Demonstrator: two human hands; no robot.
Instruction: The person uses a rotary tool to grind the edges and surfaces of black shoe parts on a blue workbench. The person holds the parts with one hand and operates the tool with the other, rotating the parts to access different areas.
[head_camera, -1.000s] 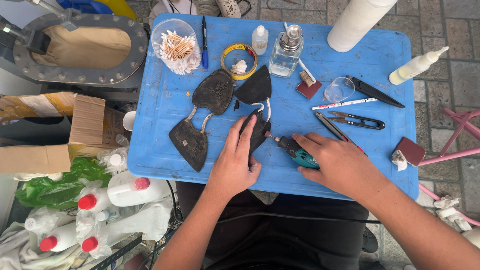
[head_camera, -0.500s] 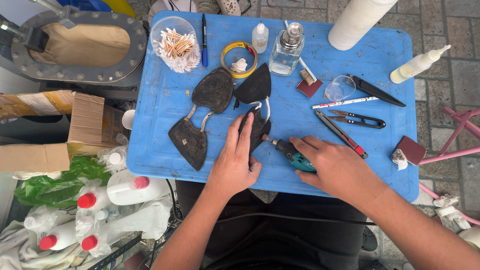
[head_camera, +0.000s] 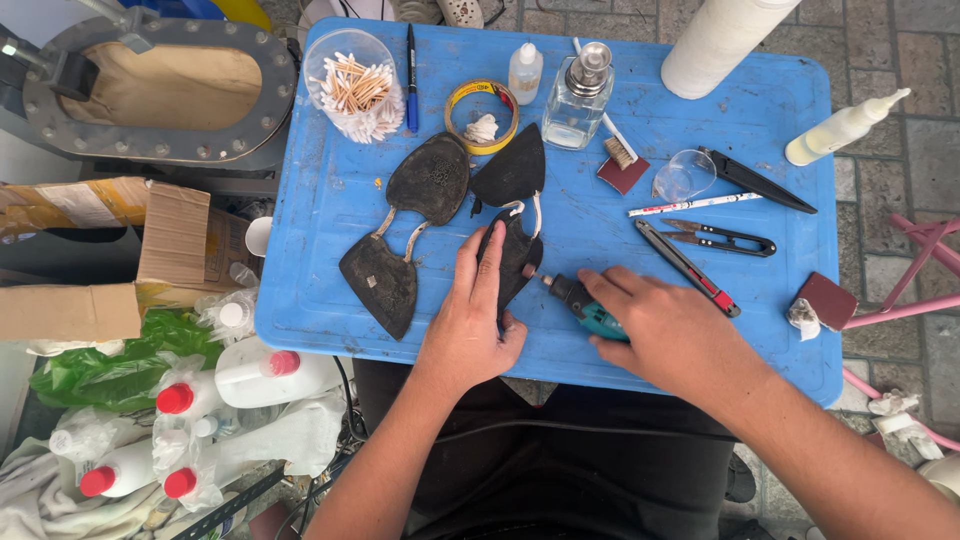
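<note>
Two dark shoe soles lie on the blue table (head_camera: 330, 200), and the work is on only one of them. The left hand (head_camera: 470, 325) lies flat with fingers stretched along the right-hand sole (head_camera: 512, 262), pinning its lower half to the table; this is a pressing hold, not a closed grasp. The right hand (head_camera: 665, 335) is wrapped around a small teal rotary tool (head_camera: 590, 310), whose dark tip points at the sole's edge, just beside the left fingertips and seemingly touching or all but touching it.

As a judgement, the job is at an early or middle stage: the tool meets one edge of one sole, and I cannot tell how much of that edge is already worked, since the surface looks evenly dark. The other sole (head_camera: 405, 225), just to the far side of the left hand, lies free with no hand on it, so it looks left to do or set aside.

Beyond the gripped tool, away from the person, lie black snips (head_camera: 722, 237), a utility knife (head_camera: 688, 268) and a glass pump bottle (head_camera: 578, 95); a cup of cotton swabs (head_camera: 352, 90) and a yellow tape roll (head_camera: 482, 115) sit well apart from both hands
</note>
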